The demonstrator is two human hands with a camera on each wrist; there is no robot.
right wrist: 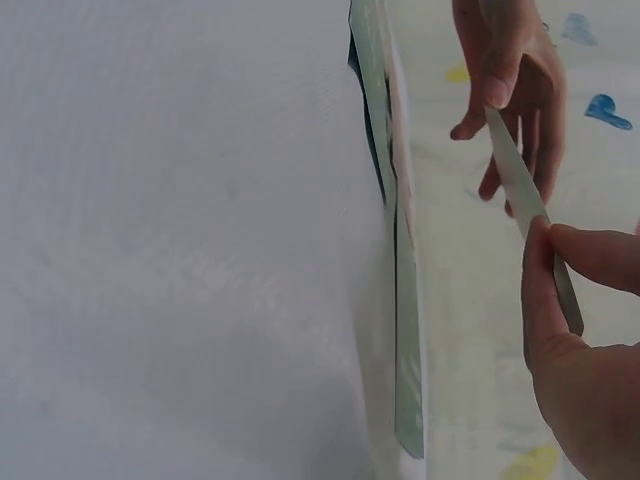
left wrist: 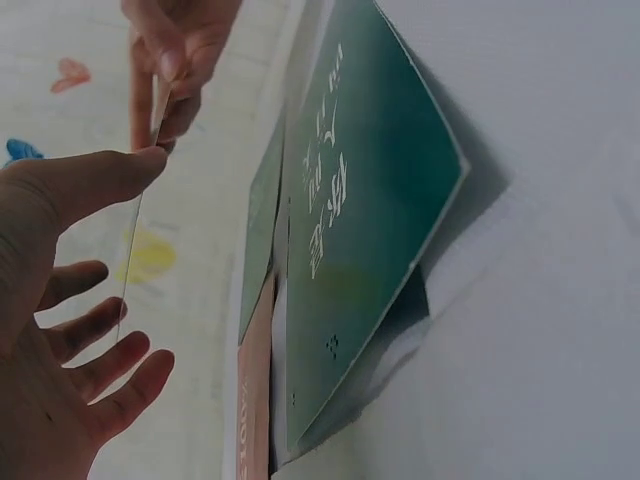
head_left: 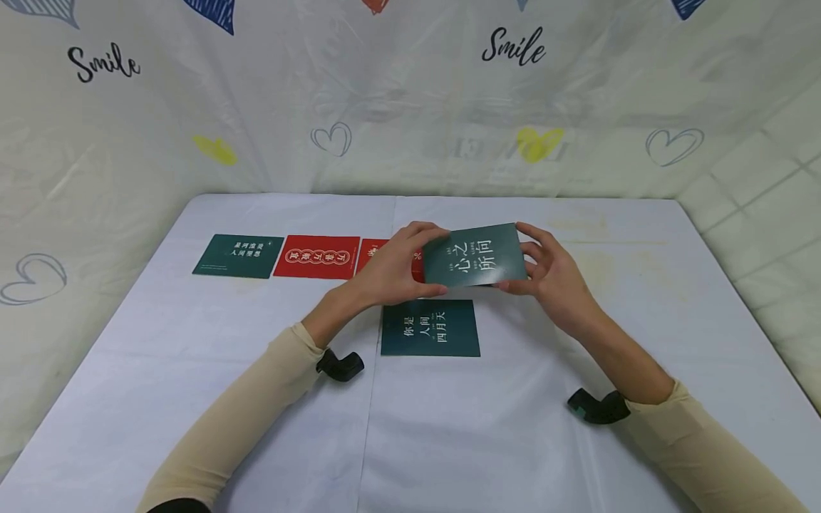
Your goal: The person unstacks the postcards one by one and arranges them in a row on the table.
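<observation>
Two bare hands hold a green card with large white Chinese characters above a table covered in a white tablecloth. The left hand pinches the card's left end between thumb and fingers; the right hand pinches its right end. The smaller print on the card is too fine to read. In the head view, the left hand and raised card cover much of a second red card. The wrist views reveal another green card in that row, largely screened from above. Left of these lie a red card and a leftmost green card. A lower green card lies nearer the wearer, its top left corner under the left hand. Both sleeves run off the bottom. The row sits near the table's back edge; white cloth stretches from the right hand to the right edge.
</observation>
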